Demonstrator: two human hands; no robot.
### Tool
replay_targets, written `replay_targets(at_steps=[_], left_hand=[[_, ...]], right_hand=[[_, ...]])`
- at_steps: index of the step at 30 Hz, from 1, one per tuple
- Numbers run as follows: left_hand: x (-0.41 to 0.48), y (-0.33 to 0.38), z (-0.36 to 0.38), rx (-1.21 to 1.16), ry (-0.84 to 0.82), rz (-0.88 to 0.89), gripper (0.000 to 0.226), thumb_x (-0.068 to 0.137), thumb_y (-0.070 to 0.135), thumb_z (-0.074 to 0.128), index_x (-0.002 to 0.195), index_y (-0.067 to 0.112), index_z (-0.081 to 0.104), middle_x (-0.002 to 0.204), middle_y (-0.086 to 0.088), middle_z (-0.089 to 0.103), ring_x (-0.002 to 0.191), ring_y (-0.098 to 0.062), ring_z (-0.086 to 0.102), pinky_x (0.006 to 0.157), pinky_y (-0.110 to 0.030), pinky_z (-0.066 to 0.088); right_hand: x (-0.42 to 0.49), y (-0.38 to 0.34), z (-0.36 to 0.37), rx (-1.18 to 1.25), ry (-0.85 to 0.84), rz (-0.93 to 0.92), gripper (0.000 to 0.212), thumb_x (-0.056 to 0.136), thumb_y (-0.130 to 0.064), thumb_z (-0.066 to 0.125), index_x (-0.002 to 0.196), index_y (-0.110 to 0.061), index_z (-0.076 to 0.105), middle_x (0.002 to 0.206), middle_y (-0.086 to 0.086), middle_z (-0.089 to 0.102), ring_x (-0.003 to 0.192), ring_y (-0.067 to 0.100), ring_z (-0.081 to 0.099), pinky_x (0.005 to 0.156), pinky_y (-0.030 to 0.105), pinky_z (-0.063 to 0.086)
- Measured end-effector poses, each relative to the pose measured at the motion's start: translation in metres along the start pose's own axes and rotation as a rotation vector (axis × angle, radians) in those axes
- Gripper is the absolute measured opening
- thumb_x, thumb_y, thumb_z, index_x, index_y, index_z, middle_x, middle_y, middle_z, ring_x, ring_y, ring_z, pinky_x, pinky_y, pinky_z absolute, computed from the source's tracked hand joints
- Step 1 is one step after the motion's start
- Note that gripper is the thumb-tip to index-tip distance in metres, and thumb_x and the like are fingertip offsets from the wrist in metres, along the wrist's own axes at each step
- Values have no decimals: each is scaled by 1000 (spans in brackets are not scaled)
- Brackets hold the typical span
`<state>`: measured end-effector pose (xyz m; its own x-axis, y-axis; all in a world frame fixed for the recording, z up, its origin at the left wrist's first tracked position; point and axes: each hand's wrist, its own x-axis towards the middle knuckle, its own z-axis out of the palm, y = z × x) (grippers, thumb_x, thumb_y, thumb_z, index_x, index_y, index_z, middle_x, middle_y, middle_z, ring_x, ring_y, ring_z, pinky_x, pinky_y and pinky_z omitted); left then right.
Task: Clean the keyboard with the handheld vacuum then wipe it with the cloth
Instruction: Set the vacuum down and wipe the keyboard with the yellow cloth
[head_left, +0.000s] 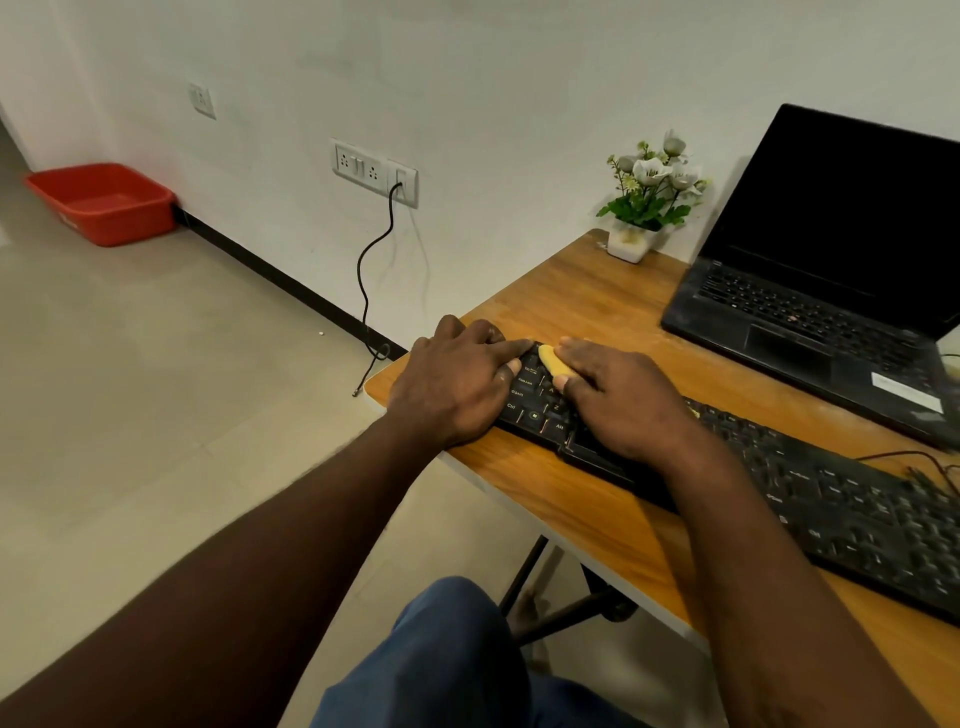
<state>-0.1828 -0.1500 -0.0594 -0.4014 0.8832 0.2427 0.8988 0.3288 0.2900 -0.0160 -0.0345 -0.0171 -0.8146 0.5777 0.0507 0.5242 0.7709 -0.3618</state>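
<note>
Keyboard (857, 499) on table (597, 306), laptop (831, 249) behind.

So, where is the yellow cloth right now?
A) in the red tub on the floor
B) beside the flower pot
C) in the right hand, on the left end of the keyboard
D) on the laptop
C: the yellow cloth shows between thumb and fingers of the right hand, on the left end of the keyboard.

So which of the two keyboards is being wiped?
The standalone black keyboard at the table's near edge: the right hand holds the yellow cloth on it. The laptop's own keys lie untouched.
</note>
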Motion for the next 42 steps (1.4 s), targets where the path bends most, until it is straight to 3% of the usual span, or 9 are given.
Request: replay_targets(at_steps=[6,12,26,27,29,32,34,38,42], left_hand=[[1,1,4,17,10,-14,46,109,43,30,152,38,44,147,4,49,131,-23,36,100,-47,38],[2,2,4,30,11,-33,47,108,42,33,154,42,39,150,3,46,133,-25,35,103,-49,37],[3,1,4,19,26,-46,48,106,41,34,153,46,38,150,1,45,134,-25,35,104,-51,36],[3,1,4,22,28,-44,48,106,40,34,153,46,38,150,0,46,134,-26,35,104,-51,37],[3,0,4,27,27,-42,49,105,40,34,153,46,38,150,1,46,134,-26,35,103,-51,37],[3,0,3,14,26,-44,48,106,42,33,153,46,38,150,1,46,133,-25,35,103,-50,37],[2,0,4,4,33,-46,47,106,43,33,152,46,40,149,1,47,132,-25,36,103,-50,38],[2,0,4,1,44,-63,46,106,45,33,151,46,41,149,2,48,132,-23,37,103,-48,37],[2,1,3,-8,40,-64,46,106,45,33,152,45,42,148,2,48,132,-23,36,103,-48,37]], right_hand=[[22,-24,7,-63,0,-20,41,110,-21,46,149,-13,53,161,5,45,150,24,39,122,35,32],[2,-15,3,-132,-29,-6,48,112,-23,39,160,-21,36,170,-2,27,157,19,22,127,41,23],[-71,49,-34,-119,88,200,43,110,-23,47,152,-32,49,158,-8,45,148,18,41,117,42,40],[-73,52,-33,-125,104,209,43,109,-23,48,151,-32,51,154,-4,52,140,21,51,109,41,47],[-71,58,-34,-118,173,232,38,108,-22,50,142,-31,61,123,9,73,96,24,69,77,37,54],[-56,57,-36,-4,325,215,22,105,-18,51,100,-18,73,76,5,66,66,24,57,58,35,41],[-42,50,-34,31,362,188,21,105,-19,51,98,-16,71,78,2,64,67,21,56,58,33,39],[-17,35,-23,-33,308,118,28,104,-24,50,125,-32,67,90,0,70,71,17,60,62,35,50],[0,28,-15,-92,209,33,29,101,-38,61,129,-36,67,113,-6,67,101,19,59,86,42,53]])
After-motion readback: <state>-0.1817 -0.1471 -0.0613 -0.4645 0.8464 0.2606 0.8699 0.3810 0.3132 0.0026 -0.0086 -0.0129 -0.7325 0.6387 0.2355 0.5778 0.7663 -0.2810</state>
